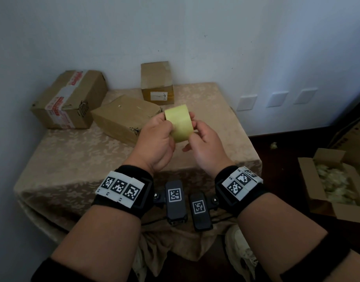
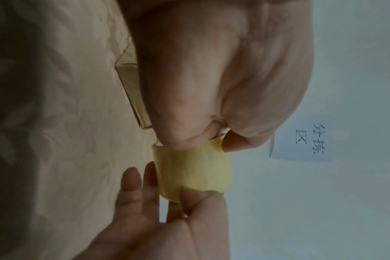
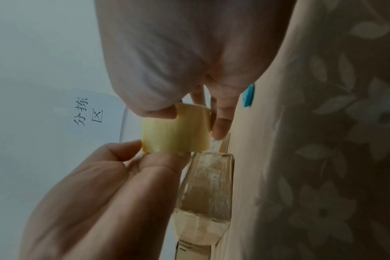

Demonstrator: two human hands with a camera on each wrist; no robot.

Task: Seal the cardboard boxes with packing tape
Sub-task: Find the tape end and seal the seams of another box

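Observation:
A pale yellow roll of packing tape is held up over the table between both hands. My left hand grips its left side with fingers curled round it. My right hand pinches its right edge with thumb and fingers. The left wrist view shows the roll between both hands, and so does the right wrist view. Three cardboard boxes stand beyond: a taped one at far left, a flat one just left of the hands, and a small upright one against the wall.
A beige floral cloth covers the table. An open carton of loose filling sits on the dark floor at right. A paper sign hangs on the wall. A small blue object lies on the cloth.

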